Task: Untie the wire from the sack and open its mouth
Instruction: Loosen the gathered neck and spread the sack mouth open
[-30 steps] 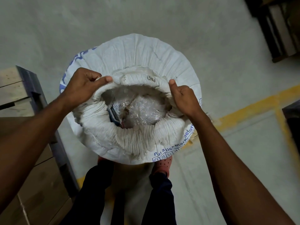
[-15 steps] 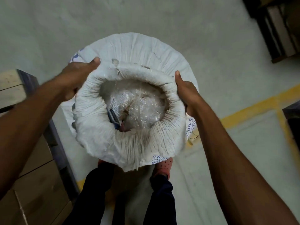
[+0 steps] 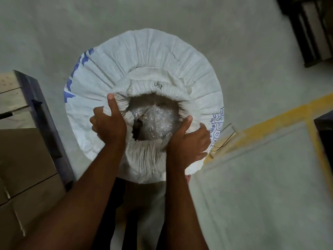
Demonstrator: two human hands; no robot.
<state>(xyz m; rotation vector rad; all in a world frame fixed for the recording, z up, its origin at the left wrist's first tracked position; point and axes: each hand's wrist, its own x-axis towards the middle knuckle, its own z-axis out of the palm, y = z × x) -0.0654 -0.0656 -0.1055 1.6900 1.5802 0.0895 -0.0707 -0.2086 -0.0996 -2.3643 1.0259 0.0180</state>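
A white woven sack [image 3: 149,56] with blue print stands upright on the floor below me, its mouth open and the rim rolled outward. Inside I see a crinkled clear plastic liner [image 3: 155,121]. My left hand [image 3: 108,123] grips the near-left part of the rolled rim, thumb pointing up along it. My right hand [image 3: 189,141] grips the near-right part of the rim, thumb at the mouth's edge and fingers spread on the outside. A thin dark wire [image 3: 223,141] lies on the floor just right of the sack.
A wooden pallet stack with a dark blue edge [image 3: 41,112] stands close on the left. Yellow floor lines [image 3: 270,121] run to the right. Dark racking [image 3: 310,27] sits at the top right, another dark object [image 3: 326,130] at the right edge. Grey concrete floor [image 3: 252,186] surrounds the sack.
Both hands have slid from the sides of the rim toward its near side and closer together. The sack's mouth looks narrower and sits further from me in the frame.
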